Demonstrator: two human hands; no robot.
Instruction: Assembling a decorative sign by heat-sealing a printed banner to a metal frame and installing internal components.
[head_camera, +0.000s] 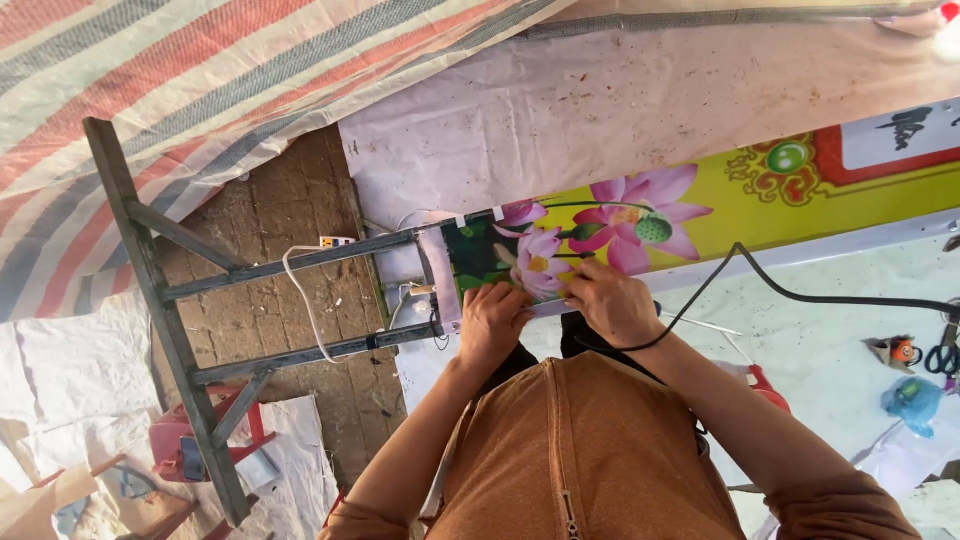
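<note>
Both hands press the banner (640, 215) edge flat: left hand (493, 318) with fingers curled on it, right hand (612, 300) closed around a black cable (800, 296).

One sign shows: a long printed banner (700, 215) lying flat and running from the middle of the view out past the right edge, tilted slightly upward to the right. Its ground is bright yellow-green. At its near end are pink lotus flowers with a green seed pod over dark green leaves. Farther right sits a gold scroll ornament around a green round gem, then a red-framed white panel with black brush marks. A pale strip edges the banner's lower side. Both hands, left (493, 318) and right (610, 300), press on its near end by the flowers.
</note>
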